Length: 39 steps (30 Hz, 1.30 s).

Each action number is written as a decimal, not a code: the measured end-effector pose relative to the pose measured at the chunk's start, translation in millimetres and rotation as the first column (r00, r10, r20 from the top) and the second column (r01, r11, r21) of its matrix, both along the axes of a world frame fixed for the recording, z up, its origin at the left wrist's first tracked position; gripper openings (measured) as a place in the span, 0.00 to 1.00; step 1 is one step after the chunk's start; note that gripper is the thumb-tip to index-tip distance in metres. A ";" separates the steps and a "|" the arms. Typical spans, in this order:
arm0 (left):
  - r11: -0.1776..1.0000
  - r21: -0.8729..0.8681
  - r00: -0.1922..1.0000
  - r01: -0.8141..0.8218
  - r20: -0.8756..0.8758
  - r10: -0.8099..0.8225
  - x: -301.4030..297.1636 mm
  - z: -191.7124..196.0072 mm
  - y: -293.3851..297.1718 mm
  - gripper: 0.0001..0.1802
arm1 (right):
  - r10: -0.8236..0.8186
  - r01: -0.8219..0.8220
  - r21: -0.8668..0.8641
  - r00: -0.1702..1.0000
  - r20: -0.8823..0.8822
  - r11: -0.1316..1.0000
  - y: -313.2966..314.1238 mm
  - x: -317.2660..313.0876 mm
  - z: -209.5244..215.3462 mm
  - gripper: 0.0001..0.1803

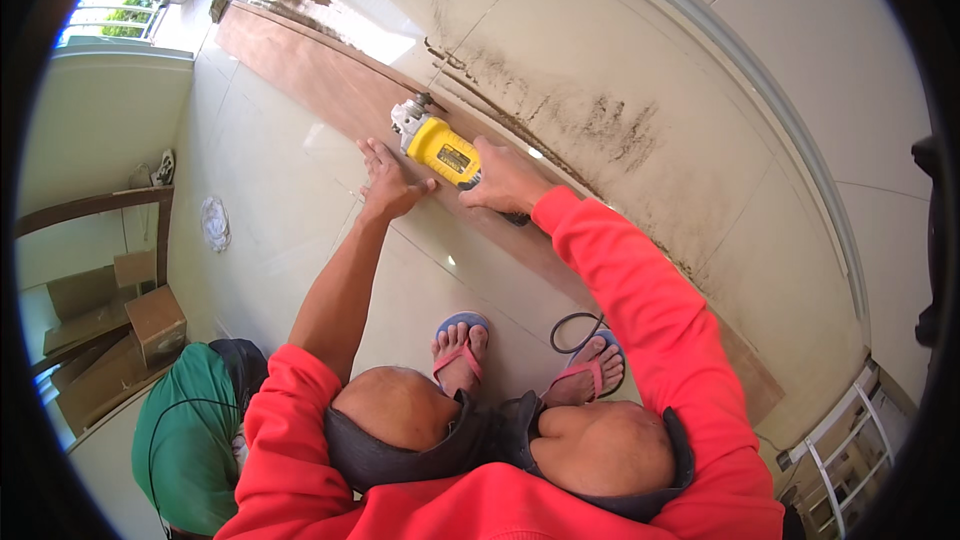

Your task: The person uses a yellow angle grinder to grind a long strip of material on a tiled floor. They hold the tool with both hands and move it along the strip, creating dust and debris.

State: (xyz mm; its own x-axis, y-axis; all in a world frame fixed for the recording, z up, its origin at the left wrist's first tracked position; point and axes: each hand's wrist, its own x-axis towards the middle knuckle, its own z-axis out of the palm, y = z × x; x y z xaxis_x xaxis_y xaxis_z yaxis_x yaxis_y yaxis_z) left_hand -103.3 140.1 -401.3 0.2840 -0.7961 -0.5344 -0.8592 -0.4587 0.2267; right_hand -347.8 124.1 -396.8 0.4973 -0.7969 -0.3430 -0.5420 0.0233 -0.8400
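Note:
A long reddish-brown wooden board [300,65] lies slantwise across the tiled floor in front of my feet. My right hand [508,178] is wrapped round the rear body of a yellow angle grinder [442,148]. The grinder's silver head points to the far left, and its spindle end sits over the board near the far edge. My left hand [392,180] rests flat with fingers spread at the board's near edge, just left of the grinder. What disc the grinder carries, if any, is too small to make out.
Brown dust [600,125] streaks the tiles beyond the board. A black cable [572,332] loops by my right foot. A green bag-like bundle [190,440] and cardboard boxes [157,325] stand at left, a crumpled white item [215,224] lies nearby, and a white metal rack [850,440] stands right.

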 end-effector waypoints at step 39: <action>0.993 -0.057 0.994 0.104 -0.021 -0.106 -7.7 -40.2 19.4 0.93 | 0.014 -0.014 0.012 1.000 0.010 1.000 -14.5 13.1 -23.1 0.46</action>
State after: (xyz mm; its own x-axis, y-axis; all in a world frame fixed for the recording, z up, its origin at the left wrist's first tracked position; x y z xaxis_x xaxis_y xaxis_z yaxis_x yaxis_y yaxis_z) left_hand -110.9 159.5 -441.5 0.1848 -0.8494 -0.4943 -0.8959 -0.3524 0.2706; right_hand -334.8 109.6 -419.9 0.5117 -0.7855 -0.3480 -0.5344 0.0261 -0.8448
